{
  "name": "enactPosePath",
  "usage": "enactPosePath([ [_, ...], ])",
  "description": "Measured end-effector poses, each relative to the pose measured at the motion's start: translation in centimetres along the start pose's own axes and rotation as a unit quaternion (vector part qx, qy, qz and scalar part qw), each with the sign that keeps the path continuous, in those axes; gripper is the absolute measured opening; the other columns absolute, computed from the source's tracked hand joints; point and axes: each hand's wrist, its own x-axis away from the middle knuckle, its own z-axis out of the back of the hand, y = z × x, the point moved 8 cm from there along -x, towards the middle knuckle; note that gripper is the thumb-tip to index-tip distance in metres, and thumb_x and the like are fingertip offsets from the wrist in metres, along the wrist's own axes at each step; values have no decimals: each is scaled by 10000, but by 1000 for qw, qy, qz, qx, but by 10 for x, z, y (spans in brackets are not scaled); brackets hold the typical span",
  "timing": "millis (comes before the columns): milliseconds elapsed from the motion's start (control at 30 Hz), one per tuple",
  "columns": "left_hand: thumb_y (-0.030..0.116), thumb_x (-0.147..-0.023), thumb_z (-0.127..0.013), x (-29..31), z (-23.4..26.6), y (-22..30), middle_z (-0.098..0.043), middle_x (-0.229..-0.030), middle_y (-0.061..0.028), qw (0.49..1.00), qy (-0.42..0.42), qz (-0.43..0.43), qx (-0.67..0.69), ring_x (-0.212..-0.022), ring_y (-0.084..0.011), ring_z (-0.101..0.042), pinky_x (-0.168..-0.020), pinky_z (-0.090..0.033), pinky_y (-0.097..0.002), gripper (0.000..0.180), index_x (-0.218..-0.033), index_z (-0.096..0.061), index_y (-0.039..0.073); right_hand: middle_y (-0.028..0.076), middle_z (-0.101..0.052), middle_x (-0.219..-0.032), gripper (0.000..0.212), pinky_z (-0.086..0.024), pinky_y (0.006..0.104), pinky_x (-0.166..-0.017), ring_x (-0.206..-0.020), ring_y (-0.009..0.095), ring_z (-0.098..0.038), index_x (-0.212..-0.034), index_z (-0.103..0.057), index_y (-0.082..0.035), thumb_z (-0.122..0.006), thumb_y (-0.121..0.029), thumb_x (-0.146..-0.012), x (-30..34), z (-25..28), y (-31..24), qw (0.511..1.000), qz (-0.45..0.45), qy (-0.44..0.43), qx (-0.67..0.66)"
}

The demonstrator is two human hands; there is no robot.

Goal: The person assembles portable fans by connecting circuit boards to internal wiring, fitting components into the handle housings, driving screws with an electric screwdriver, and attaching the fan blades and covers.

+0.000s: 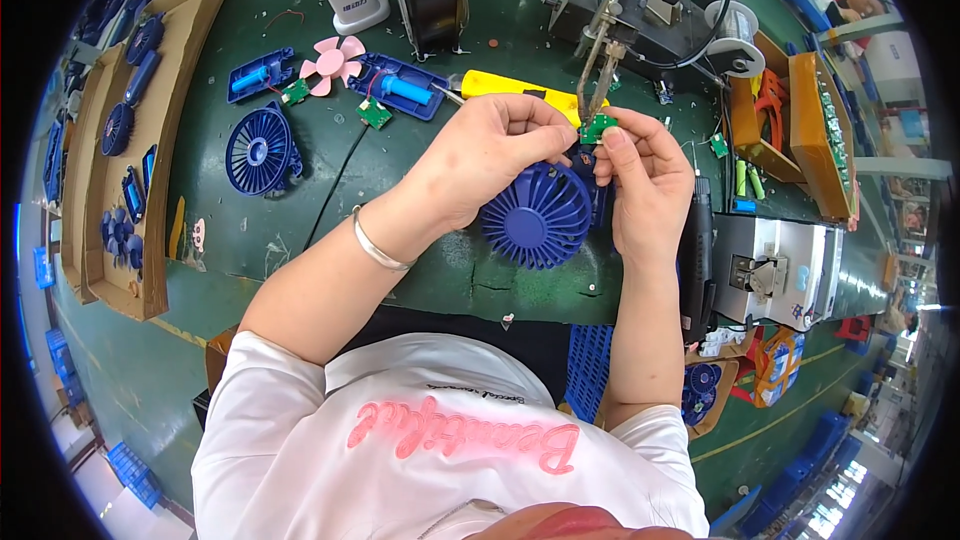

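One cardboard tray (190, 70) stands at the far left, with blue fan parts lying in it. To its right lie a round blue fan housing (262, 150), two opened blue casings (392, 70) and a pink fan blade (331, 62). The left hand (505, 140) follows: thumb and forefinger meet near the left edge of a green circuit board (598, 130) — anything pinched between them is hidden. A blue fan (535, 217) sits below the fingers. The board is directly under the soldering iron (598, 65); contact cannot be confirmed. The right hand (650, 170) grips the board's right edge, thumb against forefinger. Farther right is a solder spool (735, 37).

The step in hand appears to be soldering at the board; the next move likely calls for steady alignment beneath the tip.
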Motion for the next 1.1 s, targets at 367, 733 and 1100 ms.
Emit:
enactPosePath([
  [367,150,-878,-649,-1,1,-9,-638,-864,-25,1000,4,24,4,-795,-98,-629,-734,-511,-224,150,-941,-638,15,30,-645,-820,188,-451,186,-576,-646,57,-563,-1056,-644,14,-656,-56,-883,0,2,8,999,-42,2,13],
  [733,150,-856,-655,0,-2,-5,-648,-887,-71,1000,3,12,24,-810,-135,-618,-777,-491,-251,231,-965,-640,-53,30,-645,-833,210,-452,195,-595,-665,62,-562,-1086,-638,6,-648,-72,-891,-6,1,5,999,-22,-5,-27],
  [1100,155,-872,-651,0,-5,-6,-645,-887,-46,1000,-5,0,12,-811,-114,-625,-756,-499,-234,192,-969,-640,-10,35,-642,-846,208,-464,195,-621,-691,66,-567,-1095,-636,10,-635,-72,-904,-7,0,-1,1000,15,-7,-11],
])
